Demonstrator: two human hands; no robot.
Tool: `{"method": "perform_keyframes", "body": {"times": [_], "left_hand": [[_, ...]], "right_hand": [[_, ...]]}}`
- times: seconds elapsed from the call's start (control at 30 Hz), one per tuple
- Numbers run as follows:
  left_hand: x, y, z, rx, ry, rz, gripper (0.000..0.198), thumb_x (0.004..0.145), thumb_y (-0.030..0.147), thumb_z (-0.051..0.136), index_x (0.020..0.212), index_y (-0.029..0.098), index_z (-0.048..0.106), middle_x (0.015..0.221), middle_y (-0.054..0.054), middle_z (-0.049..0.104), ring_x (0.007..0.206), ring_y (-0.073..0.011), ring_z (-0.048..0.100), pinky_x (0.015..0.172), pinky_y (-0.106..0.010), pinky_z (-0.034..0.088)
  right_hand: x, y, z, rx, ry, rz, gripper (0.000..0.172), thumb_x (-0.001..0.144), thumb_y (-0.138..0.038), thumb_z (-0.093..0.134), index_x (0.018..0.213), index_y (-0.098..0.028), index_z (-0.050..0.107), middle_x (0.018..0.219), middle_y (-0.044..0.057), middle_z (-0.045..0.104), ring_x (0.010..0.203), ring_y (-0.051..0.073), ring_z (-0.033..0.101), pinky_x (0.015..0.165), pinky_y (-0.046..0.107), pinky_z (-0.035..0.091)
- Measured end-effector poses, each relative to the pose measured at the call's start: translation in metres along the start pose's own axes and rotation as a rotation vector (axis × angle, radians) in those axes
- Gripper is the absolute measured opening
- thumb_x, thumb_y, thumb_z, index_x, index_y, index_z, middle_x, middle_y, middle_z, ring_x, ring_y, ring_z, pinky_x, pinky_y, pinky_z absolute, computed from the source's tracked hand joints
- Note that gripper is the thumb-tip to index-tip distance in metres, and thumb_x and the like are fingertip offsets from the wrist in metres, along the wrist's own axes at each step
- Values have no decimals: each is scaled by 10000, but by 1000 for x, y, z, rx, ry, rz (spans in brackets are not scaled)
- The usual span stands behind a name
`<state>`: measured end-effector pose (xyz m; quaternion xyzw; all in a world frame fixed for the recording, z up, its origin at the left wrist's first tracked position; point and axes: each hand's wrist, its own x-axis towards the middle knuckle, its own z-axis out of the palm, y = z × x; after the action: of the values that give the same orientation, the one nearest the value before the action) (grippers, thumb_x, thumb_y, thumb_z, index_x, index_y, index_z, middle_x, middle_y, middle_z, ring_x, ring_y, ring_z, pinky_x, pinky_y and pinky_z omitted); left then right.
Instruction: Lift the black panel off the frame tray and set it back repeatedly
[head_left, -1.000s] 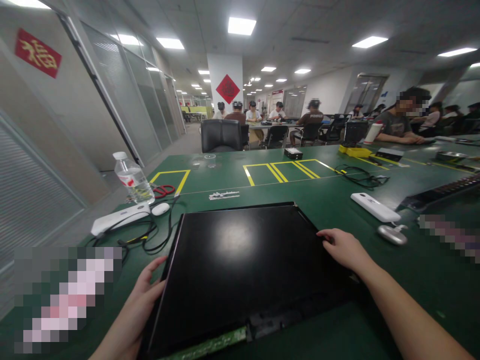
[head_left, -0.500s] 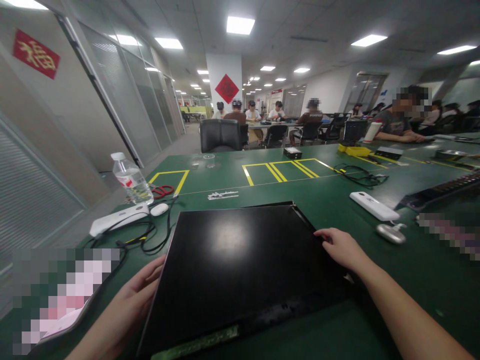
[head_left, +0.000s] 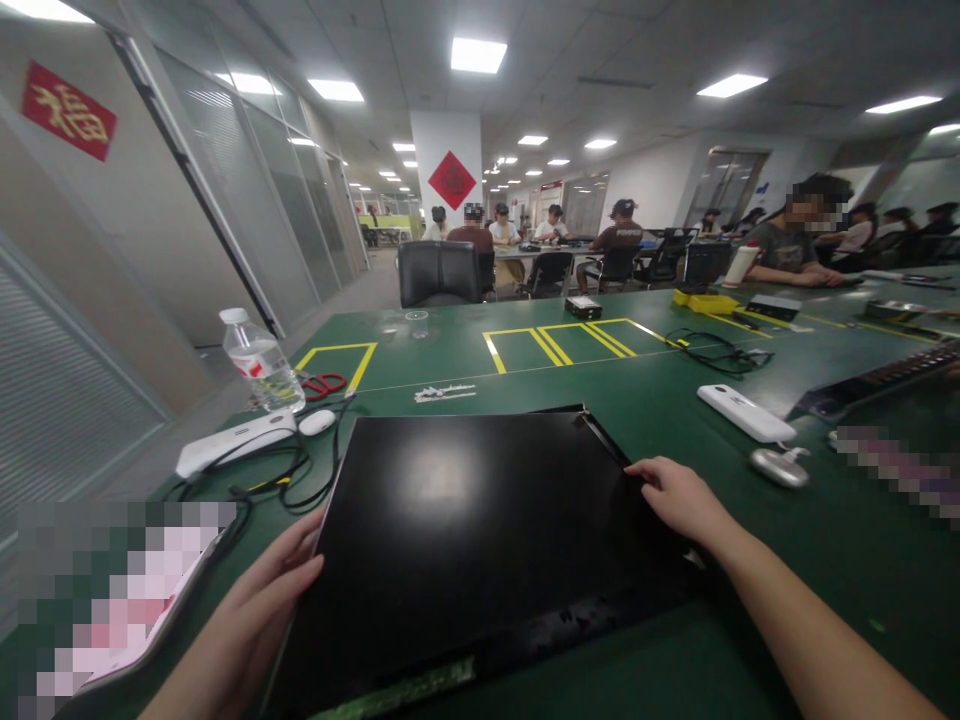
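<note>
A large flat black panel (head_left: 465, 520) lies on the green table (head_left: 675, 380) in front of me, its left side raised a little off a black frame beneath. My left hand (head_left: 262, 600) grips the panel's left edge, fingers curled under it. My right hand (head_left: 675, 495) rests on the panel's right edge with fingers bent over the rim. A strip of green circuit board (head_left: 405, 690) shows along the panel's near edge.
To the left lie a water bottle (head_left: 255, 365), red scissors (head_left: 324, 384), a white power strip (head_left: 232, 440) and black cables (head_left: 285, 475). A white device (head_left: 739, 412) and a silver mouse (head_left: 780, 467) lie to the right. Other people sit at tables behind.
The panel's left edge has lifted and shifted leftward, exposing the frame's far right corner. My left hand has slid further under and along the left edge. The right hand has barely moved.
</note>
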<state>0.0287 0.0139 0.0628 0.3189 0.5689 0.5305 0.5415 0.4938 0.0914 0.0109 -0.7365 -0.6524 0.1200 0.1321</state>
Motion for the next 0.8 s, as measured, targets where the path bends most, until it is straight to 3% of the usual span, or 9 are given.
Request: {"method": "perform_keyframes", "body": {"times": [0.07, 0.2, 0.33, 0.4, 0.53, 0.67, 0.77, 0.8], "left_hand": [[-6, -1, 1, -51, -30, -21, 680, 596, 409, 857, 1238, 330, 650, 1247, 5, 744, 1266, -344, 575, 1066, -402, 450], [-14, 1, 2, -110, -107, -87, 794, 626, 398, 839, 1362, 362, 542, 1184, -9, 772, 1132, -375, 667, 981, -461, 524], [-18, 5, 5, -124, -129, -82, 871, 616, 361, 844, 1409, 380, 484, 1142, -16, 785, 1081, -364, 698, 908, -453, 570], [-21, 5, 8, -138, -126, -57, 884, 607, 326, 848, 1411, 378, 483, 1154, -15, 780, 1115, -359, 682, 914, -443, 569], [-22, 1, 8, -159, -121, -7, 867, 598, 308, 848, 1391, 383, 506, 1225, 4, 753, 1159, -353, 658, 955, -433, 549], [6, -5, -21, 15, -103, 106, 824, 630, 448, 815, 1394, 356, 518, 1233, 6, 750, 1216, -375, 612, 978, -484, 535], [44, -6, -56, 297, -78, 351, 869, 586, 644, 759, 1361, 293, 584, 1237, -16, 746, 1276, -424, 545, 1000, -572, 502], [54, -6, -67, 338, -68, 386, 920, 515, 663, 786, 1341, 298, 610, 1232, -12, 746, 1309, -448, 500, 1021, -610, 470]], "right_hand": [[0, -1, -1, 3, 2, 4, 420, 780, -109, 460, 1085, -206, 732, 1020, 59, 676, 911, 176, 622, 797, 263, 439], [-1, -3, -1, 34, 12, -1, 398, 764, -121, 472, 1056, -205, 730, 942, 53, 662, 852, 175, 611, 754, 273, 437], [1, 0, 2, 160, 82, -18, 401, 798, -262, 501, 1143, -195, 694, 842, 47, 645, 744, 189, 599, 713, 314, 459], [5, 1, 4, 272, 149, -19, 424, 814, -386, 518, 1138, -179, 697, 900, 80, 666, 811, 219, 622, 785, 350, 481], [7, -1, 1, 502, 186, 42, 361, 764, -513, 585, 855, -204, 747, 1043, 134, 692, 1053, 295, 614, 987, 419, 431], [-4, -14, -15, 875, 179, 42, 292, 643, -457, 728, 808, -217, 741, 1137, 96, 699, 1161, 312, 583, 1073, 428, 372], [-19, -23, -29, 1340, -58, 78, 408, 649, -431, 742, 1007, -239, 718, 1064, 60, 740, 1080, 310, 648, 953, 461, 485], [-24, -25, -32, 1472, -81, 104, 425, 668, -435, 720, 1057, -264, 702, 1059, 45, 745, 1050, 300, 667, 926, 465, 506]]}}
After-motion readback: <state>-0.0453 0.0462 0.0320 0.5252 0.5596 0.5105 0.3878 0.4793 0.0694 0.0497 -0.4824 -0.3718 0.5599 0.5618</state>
